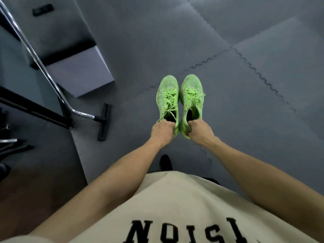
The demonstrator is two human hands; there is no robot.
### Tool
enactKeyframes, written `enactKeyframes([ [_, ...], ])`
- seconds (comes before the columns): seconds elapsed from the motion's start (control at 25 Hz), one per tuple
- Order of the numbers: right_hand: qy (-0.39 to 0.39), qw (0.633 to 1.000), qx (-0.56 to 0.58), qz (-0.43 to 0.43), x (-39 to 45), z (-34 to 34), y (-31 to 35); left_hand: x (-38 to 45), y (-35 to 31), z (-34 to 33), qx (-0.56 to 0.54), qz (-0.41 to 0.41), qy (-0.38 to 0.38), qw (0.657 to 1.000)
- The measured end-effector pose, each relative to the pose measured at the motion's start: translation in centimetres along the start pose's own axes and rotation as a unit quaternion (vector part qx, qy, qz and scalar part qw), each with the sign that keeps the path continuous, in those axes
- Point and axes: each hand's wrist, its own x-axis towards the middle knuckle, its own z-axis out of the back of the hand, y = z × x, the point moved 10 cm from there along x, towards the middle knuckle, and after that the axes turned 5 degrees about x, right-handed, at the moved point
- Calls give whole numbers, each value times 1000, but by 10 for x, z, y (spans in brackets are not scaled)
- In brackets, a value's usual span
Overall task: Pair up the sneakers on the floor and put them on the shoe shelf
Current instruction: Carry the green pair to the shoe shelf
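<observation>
The left hand point(163, 131) grips the heel of the left green sneaker point(168, 99), and the right hand point(199, 130) grips the right green sneaker point(192, 100) likewise. Both sneakers are side by side, toes pointing far, above the grey floor mat point(245, 85).

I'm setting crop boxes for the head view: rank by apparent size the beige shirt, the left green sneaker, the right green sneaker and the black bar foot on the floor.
1. Beige shirt, largest, though nearest the camera.
2. Left green sneaker and right green sneaker: alike, no ranking.
3. Black bar foot, smallest.
</observation>
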Motion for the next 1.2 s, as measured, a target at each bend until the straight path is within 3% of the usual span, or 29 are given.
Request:
enactKeyframes([
  [0.36, -5, 1000, 23, -9, 215, 110, -4, 229, 27, 95, 2, -2, 1, 1000],
  [0.72, 27, 999, -13, 44, 455, 241, 0, 459, 46, 204, -22, 58, -12, 998],
  [1.2, 38, 996, -46, 73, 772, 364, 71, 755, 150, 342, -20, 95, -23, 995],
])
